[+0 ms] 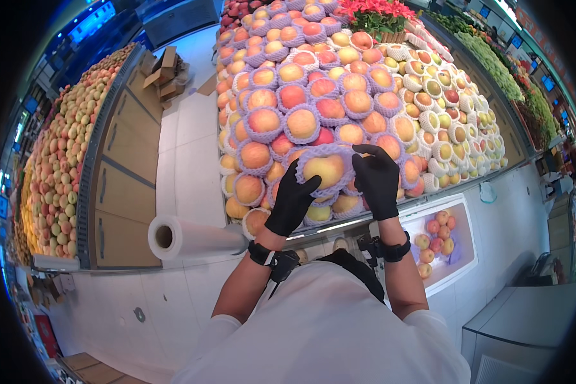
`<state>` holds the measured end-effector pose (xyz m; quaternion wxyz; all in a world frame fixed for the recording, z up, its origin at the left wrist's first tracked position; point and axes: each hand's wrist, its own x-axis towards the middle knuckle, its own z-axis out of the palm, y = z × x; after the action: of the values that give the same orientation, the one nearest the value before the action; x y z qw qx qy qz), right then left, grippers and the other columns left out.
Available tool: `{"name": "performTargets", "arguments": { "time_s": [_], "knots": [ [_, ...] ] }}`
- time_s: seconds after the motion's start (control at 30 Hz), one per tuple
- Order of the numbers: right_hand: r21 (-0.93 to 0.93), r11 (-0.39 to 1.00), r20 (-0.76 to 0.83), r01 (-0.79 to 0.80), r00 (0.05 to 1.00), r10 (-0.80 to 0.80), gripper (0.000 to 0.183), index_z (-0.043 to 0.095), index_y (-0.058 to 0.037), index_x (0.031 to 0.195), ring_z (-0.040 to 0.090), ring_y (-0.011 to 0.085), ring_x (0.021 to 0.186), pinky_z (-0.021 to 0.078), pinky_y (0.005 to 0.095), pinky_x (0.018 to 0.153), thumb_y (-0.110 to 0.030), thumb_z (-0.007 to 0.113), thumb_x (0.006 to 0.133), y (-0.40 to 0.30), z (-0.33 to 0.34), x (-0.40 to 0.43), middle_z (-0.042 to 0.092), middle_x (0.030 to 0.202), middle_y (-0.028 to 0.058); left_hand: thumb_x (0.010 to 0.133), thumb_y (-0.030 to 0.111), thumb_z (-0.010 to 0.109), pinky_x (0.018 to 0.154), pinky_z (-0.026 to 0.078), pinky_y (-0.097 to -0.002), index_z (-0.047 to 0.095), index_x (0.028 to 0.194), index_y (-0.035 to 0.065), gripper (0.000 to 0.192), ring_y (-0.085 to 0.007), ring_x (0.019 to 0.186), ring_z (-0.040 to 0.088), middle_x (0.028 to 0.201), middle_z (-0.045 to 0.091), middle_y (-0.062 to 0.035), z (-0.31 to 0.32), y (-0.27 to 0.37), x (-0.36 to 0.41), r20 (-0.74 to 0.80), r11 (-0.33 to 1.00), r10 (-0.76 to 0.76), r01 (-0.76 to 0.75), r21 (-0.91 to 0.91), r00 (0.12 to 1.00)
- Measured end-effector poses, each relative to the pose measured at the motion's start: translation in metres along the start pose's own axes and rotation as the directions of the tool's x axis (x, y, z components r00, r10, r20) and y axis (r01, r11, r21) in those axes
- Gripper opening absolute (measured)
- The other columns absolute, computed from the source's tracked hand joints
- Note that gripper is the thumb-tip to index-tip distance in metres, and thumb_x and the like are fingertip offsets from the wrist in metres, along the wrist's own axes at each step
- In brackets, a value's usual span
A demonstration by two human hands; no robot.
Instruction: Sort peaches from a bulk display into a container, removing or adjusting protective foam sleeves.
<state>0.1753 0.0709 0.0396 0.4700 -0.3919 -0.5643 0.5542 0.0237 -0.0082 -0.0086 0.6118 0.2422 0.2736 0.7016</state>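
Note:
In front of me a yellow-red apple [324, 172] sits in a purple foam net [312, 154] above the fruit pile. My left hand [290, 201], in a black glove, grips the apple and its net from the left, thumb across the front. On the other side my right hand [378, 181], gloved the same way, has bent fingers pinching the net's right edge. Its exact fingertip contact is partly hidden. Just behind and around both hands lie netted apples [302, 123] in purple foam. Each wrist wears a black strap with a small device.
Apples in white nets [444, 151] fill the display's right side. A white foam box [465, 259] with loose apples [437, 243] stands on the floor at right. A roll of clear plastic bags [192, 238] sticks out at left. Cardboard boxes [165, 77] lie in the aisle.

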Motion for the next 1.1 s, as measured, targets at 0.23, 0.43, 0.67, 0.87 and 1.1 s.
{"name": "performTargets", "arguments": {
  "time_s": [0.23,0.43,0.67,0.87,1.1],
  "knots": [
    [-0.399,0.886,0.343,0.235,0.935,-0.093,0.044,0.057,-0.0046,0.114,0.056,0.0102,0.072,0.0462,0.0238,0.062,-0.009,0.075,0.074,-0.007,-0.008,0.007,0.059,0.084,0.0022,0.085,0.015,0.064,0.094,0.044,-0.0305,0.043,0.128,0.0013,0.05,-0.0164,0.11,0.051,0.119,0.053,-0.0069,-0.012,0.006,-0.004,-0.024,0.973,0.128,-0.121,0.198,0.992],
    [-0.587,0.488,0.642,0.646,0.739,-0.207,0.105,0.029,-0.0069,0.141,0.036,0.0373,0.127,0.0319,0.0434,0.105,-0.018,0.087,0.054,-0.027,-0.001,-0.003,0.036,0.138,0.0201,0.085,0.016,0.065,0.093,0.044,-0.0303,0.044,0.127,0.0007,0.049,-0.0154,0.108,0.051,0.12,0.053,-0.0067,-0.014,0.008,-0.007,-0.013,0.933,0.115,-0.103,0.345,0.993],
    [-0.467,0.633,0.626,0.618,0.736,-0.257,0.085,0.037,-0.0019,0.132,0.047,0.034,0.118,0.0394,0.0394,0.099,-0.015,0.083,0.061,0.014,0.001,0.002,0.049,0.126,0.0198,0.086,0.017,0.063,0.095,0.042,-0.0293,0.045,0.126,0.0,0.047,-0.0157,0.11,0.051,0.12,0.054,-0.0078,-0.013,0.007,0.0,-0.017,0.835,0.093,-0.069,0.546,0.996],
    [-0.408,0.761,0.526,0.504,0.812,-0.255,0.076,0.046,-0.0008,0.122,0.055,0.0315,0.107,0.0441,0.0387,0.092,-0.023,0.085,0.061,0.009,-0.003,-0.004,0.056,0.113,0.0177,0.092,0.016,0.056,0.101,0.04,-0.0334,0.039,0.131,0.0029,0.044,-0.0207,0.113,0.052,0.123,0.053,-0.0103,-0.012,0.012,0.004,0.362,0.126,0.243,-0.399,0.908,0.9],
    [-0.35,0.83,0.634,0.435,0.762,-0.132,0.097,0.033,-0.004,0.136,0.04,0.0275,0.127,0.0352,0.0386,0.103,-0.016,0.087,0.057,0.012,-0.018,0.005,0.041,0.135,0.0153,0.081,0.013,0.069,0.094,0.045,-0.037,0.042,0.124,0.0038,0.051,-0.0217,0.109,0.054,0.12,0.053,-0.0098,-0.001,-0.005,0.017,0.346,0.392,0.269,-0.43,0.813,0.899]
  ]
}}
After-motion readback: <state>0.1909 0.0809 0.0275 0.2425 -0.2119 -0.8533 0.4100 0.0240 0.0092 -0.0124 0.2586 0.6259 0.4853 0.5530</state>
